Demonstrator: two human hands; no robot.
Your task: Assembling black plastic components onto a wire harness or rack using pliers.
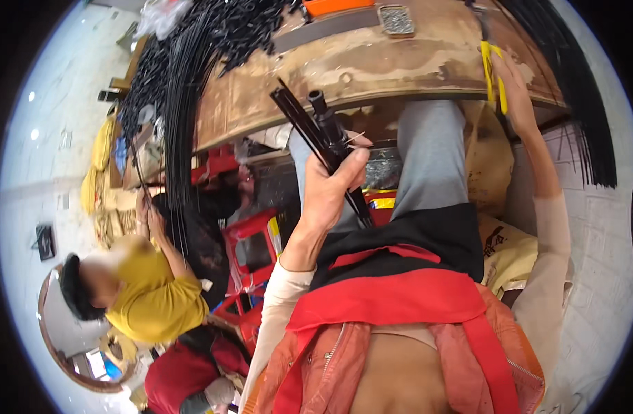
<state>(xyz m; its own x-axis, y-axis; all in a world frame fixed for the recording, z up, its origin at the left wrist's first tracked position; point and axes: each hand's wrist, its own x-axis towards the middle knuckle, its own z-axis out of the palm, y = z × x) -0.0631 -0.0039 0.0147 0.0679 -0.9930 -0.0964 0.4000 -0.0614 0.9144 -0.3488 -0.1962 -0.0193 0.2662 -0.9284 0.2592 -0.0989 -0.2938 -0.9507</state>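
By the left hand, thin black rods and a thicker black tube are held together above the lap, near the edge of the wooden table; its fingers are closed around them. At the table's right part, a yellow-handled tool is touched by the right hand. Its fingers are nearly straight; whether the handles are gripped cannot be told.

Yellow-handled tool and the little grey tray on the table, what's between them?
Between the yellow-handled tool by the right hand and the grey tray, the head view shows just stained wooden tabletop.
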